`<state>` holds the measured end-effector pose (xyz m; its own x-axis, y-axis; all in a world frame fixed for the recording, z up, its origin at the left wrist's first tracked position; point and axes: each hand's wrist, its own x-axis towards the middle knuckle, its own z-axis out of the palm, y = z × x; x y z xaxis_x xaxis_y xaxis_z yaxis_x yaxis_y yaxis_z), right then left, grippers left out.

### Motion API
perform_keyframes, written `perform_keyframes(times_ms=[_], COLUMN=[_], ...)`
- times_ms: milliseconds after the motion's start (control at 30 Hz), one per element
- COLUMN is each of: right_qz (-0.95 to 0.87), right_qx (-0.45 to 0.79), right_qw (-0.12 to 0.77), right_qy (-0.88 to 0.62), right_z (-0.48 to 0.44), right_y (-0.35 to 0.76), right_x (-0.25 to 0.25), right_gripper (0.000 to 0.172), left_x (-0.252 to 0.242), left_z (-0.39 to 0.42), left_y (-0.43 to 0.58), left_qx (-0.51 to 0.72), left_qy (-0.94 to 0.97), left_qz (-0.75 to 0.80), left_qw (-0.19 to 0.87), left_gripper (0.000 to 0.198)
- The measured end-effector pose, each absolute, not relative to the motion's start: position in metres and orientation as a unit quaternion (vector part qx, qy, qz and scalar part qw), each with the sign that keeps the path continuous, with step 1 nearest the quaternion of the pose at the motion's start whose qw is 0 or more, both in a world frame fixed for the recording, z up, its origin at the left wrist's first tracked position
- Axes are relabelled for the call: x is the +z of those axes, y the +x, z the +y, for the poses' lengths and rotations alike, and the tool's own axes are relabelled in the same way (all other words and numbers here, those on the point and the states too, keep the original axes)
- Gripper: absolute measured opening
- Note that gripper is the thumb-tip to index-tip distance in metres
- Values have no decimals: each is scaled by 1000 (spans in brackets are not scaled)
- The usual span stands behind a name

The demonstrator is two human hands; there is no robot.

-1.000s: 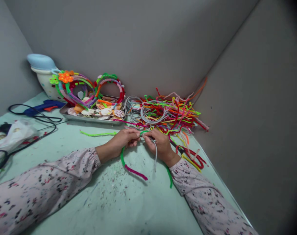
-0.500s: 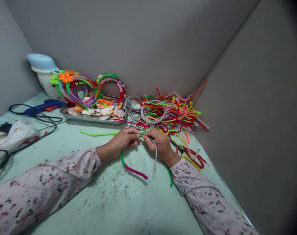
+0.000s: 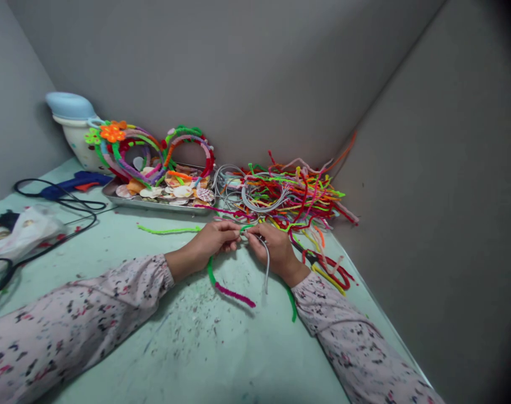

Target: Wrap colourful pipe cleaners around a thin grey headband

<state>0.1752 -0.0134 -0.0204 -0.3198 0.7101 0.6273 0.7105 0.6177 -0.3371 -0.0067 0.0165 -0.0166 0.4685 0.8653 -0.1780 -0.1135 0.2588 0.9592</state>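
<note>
My left hand is closed in a pinch on a green pipe cleaner; below it hangs a curved green length ending in a magenta pipe cleaner. Close beside it, my right hand pinches the same green strand, a short bit of which shows between the fingertips. A bare grey wire curves down from the right fingers. Another green pipe cleaner end comes out below the right wrist; whether it joins the held strand is hidden.
Behind the hands lie a heap of colourful pipe cleaners and coiled grey wires. A metal tray holds shells and wrapped headbands. Scissors lie right. A blue glue gun, black cord and plastic bag are left.
Almost nothing differs. Both hands keep their pinch in the same place, and the hanging magenta end has shifted very slightly.
</note>
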Motion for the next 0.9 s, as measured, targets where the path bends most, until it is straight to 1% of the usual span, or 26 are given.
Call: perform_keyframes(times_ms=[233,633,800,900], right_qz=[-816,-810,-809,-805], right_qx=[-8,-81,-64,-49], right_qw=[381,386,369,381], right_qy=[-434,-435,-454,-452], right_z=[-15,-14,-13,-14], right_y=[176,173,172,171], right_x=[-22,-18,-17,-17], right_gripper=[13,17,17,18], left_x=[-12,-7,-11,-13], left_z=[15,12,14,14], left_y=[-6,-4,-5,-5], left_qx=[349,351,368,367], left_qy=[496,495,493,492], left_qz=[376,396,364,359], left_qw=[701,689,700,703], left_gripper=[11,6,7,9])
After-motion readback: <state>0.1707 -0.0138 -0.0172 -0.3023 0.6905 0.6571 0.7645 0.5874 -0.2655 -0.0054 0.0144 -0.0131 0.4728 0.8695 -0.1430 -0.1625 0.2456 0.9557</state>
